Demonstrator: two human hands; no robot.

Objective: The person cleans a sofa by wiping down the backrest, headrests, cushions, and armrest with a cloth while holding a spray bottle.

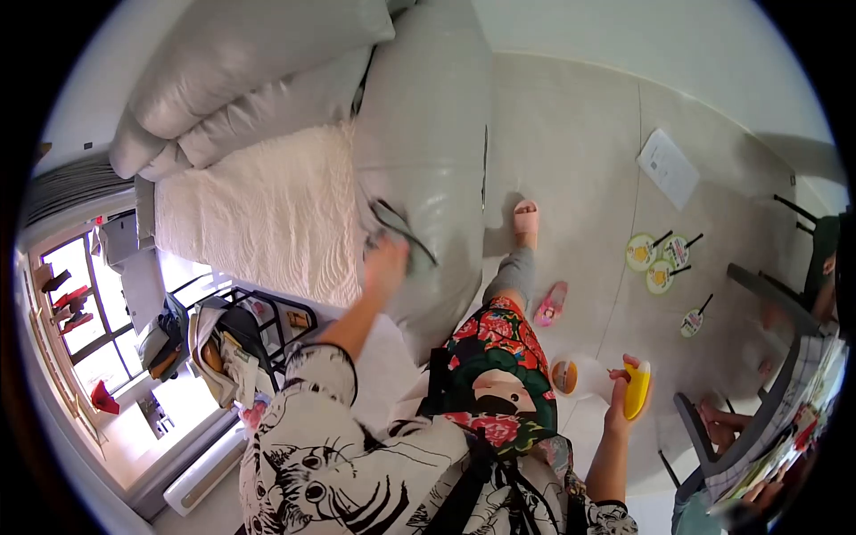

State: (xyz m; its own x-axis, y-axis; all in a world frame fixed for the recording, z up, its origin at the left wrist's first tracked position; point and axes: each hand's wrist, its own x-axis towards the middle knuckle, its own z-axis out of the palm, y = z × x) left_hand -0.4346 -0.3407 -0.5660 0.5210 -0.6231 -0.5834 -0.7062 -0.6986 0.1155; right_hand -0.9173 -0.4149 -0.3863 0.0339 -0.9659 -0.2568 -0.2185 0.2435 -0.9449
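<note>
My left hand (385, 267) is over the wide arm of the grey leather sofa (432, 98), smeared by motion. Under its fingers is a blurred grey-green cloth (419, 257) with a black edge, lying against the leather. My right hand (617, 401) is low on the right, above the floor. Its fingers are wrapped round a yellow, bottle-like thing (637, 392) with a pale side; its exact kind is not clear. A red floral apron (504, 357) with a cartoon face covers my front.
A cream plush cover (259, 214) lies on the sofa seat. On the floor are a pink patterned slipper (551, 305), a round orange-and-white thing (564, 376), several round fans (640, 253) and a white sheet (669, 168). A dark chair (758, 290) and seated people are at right; bags (223, 343) stand left.
</note>
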